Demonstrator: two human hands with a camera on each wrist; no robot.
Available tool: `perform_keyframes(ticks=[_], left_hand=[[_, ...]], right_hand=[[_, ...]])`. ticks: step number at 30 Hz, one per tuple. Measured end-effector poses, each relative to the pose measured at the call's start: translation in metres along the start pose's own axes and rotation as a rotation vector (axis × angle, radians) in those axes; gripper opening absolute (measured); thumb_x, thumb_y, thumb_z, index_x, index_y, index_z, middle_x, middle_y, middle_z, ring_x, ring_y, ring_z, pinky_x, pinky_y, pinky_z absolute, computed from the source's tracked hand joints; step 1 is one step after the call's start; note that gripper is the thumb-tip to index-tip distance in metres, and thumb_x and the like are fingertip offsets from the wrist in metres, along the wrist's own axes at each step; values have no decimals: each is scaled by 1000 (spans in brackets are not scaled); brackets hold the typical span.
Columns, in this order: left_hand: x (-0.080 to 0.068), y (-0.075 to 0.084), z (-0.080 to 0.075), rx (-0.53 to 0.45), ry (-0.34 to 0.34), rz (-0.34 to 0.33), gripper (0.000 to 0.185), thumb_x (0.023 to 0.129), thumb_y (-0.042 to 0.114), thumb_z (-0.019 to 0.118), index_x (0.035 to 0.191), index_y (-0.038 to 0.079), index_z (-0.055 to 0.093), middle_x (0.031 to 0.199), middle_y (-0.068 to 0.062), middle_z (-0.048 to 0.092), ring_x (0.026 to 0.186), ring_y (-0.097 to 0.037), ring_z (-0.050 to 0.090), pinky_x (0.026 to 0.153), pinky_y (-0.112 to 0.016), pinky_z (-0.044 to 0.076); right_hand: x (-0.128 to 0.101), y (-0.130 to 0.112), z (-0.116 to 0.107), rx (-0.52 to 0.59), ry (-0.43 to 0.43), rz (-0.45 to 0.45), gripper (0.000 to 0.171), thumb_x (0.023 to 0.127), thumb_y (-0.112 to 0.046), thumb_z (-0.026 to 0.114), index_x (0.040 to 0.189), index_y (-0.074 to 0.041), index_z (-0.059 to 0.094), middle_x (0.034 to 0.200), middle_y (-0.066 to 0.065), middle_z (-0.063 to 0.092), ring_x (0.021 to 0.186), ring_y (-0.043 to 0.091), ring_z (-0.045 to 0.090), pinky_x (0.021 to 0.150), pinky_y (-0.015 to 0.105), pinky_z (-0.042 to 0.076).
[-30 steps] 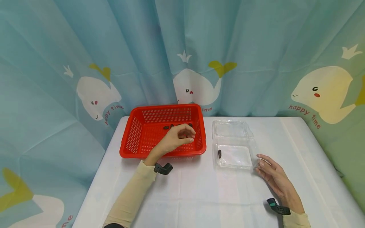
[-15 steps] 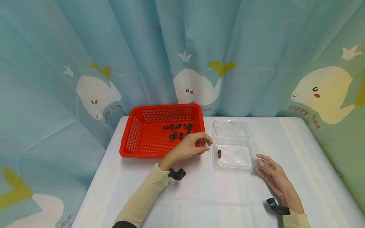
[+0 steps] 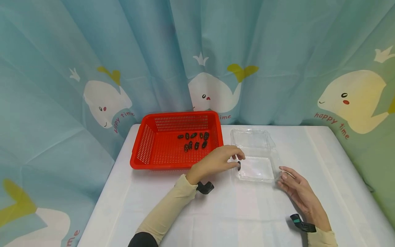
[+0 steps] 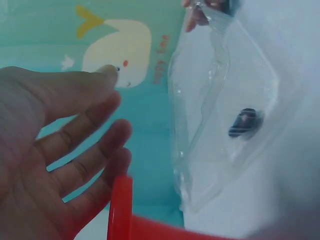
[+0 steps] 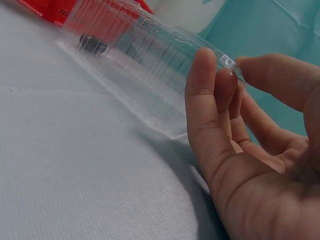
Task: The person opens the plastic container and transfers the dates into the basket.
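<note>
Palm down, my left hand (image 3: pixel 217 160) reaches over the left edge of a clear plastic clamshell box (image 3: pixel 257 170), fingers loosely bent and parted from the thumb. Nothing shows between them in the left wrist view. A dark, wrinkled date (image 3: pixel 239 166) lies at the left inside the box, right by my thumb tip in the head view. The box's lid (image 3: pixel 251 138) is folded back, away from me. At the front right corner, my right hand (image 3: pixel 297 193) pinches the box rim (image 5: pixel 227 61) with thumb and fingers.
A red plastic basket (image 3: pixel 158 145) stands left of the box, with several dates (image 3: pixel 196 145) spread over its right half. A white cloth (image 3: pixel 234 212) covers the table. Behind hangs a blue curtain (image 3: pixel 160 68) with whale prints.
My left hand has moved right, from over the red basket to the left side of the clear box, uncovering the dates in the basket. My right hand has stayed at the box corner.
</note>
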State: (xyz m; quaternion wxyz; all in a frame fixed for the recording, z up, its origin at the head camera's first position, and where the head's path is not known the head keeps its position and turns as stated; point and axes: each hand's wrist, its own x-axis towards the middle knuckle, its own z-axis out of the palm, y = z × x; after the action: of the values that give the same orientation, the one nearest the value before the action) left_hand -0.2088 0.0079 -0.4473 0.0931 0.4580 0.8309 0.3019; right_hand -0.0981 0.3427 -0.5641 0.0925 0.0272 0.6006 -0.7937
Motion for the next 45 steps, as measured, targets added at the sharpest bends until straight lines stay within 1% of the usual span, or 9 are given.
perform_keyframes(ticks=[4, 10, 16, 20, 23, 28, 34, 41, 45], left_hand=[[14, 5, 4, 156, -75, 20, 24, 99, 17, 71, 124, 16, 70, 120, 4, 71, 114, -14, 65, 98, -17, 49], [33, 7, 9, 311, -194, 51, 28, 99, 18, 72, 127, 19, 70, 122, 5, 71, 115, -11, 61, 96, -16, 48], [51, 2, 21, 385, -320, 23, 30, 98, 16, 72, 128, 21, 71, 124, 6, 72, 117, -12, 62, 93, -20, 50], [60, -2, 30, 475, -370, 4, 32, 96, 15, 72, 127, 24, 72, 125, 8, 72, 115, -11, 64, 96, -23, 52], [64, 0, 33, 544, -376, -5, 31, 95, 18, 74, 125, 26, 73, 123, 9, 73, 112, -11, 66, 94, -25, 53], [68, 5, 37, 644, -357, -24, 20, 95, 18, 71, 112, 27, 75, 111, 11, 75, 97, -10, 67, 81, -25, 53], [69, 10, 43, 718, -348, -79, 13, 98, 14, 62, 95, 24, 69, 90, 9, 72, 75, -10, 56, 70, -26, 45], [73, 10, 55, 798, -355, -155, 19, 96, 16, 63, 105, 30, 73, 98, 10, 75, 90, -13, 66, 80, -29, 44], [74, 6, 59, 811, -348, -169, 20, 96, 19, 66, 109, 31, 74, 103, 11, 76, 96, -13, 66, 88, -32, 45]], right_hand=[[-1, -1, -1, -5, 6, 6, 34, 109, -4, 50, 133, -26, 59, 102, -10, 69, 93, 3, 69, 89, 21, 60], [-2, -3, -2, -1, 14, 16, 34, 109, -4, 51, 132, -27, 60, 101, -10, 68, 93, 3, 69, 88, 21, 60], [-4, -7, -2, 18, 5, 9, 34, 109, -4, 50, 131, -26, 60, 100, -10, 69, 92, 3, 68, 87, 21, 60], [-4, -7, -2, 45, 11, 12, 33, 109, -3, 50, 129, -26, 62, 99, -10, 70, 92, 2, 69, 86, 21, 60], [-3, -6, -2, 61, 15, 16, 33, 108, -2, 50, 128, -26, 64, 98, -9, 70, 92, 3, 68, 86, 21, 60], [-3, -5, -2, 56, 15, 15, 34, 108, -2, 50, 128, -25, 64, 98, -9, 70, 91, 3, 68, 86, 21, 60], [-3, -3, -3, 56, 7, 0, 36, 108, 0, 48, 129, -25, 64, 99, -8, 69, 93, 3, 68, 86, 21, 60], [-2, -4, -1, 70, 7, 2, 36, 108, 1, 49, 129, -24, 64, 99, -8, 70, 92, 4, 68, 86, 22, 61], [-1, -4, 0, 60, 16, 10, 35, 108, 0, 50, 128, -24, 64, 99, -8, 69, 91, 4, 68, 86, 22, 61]])
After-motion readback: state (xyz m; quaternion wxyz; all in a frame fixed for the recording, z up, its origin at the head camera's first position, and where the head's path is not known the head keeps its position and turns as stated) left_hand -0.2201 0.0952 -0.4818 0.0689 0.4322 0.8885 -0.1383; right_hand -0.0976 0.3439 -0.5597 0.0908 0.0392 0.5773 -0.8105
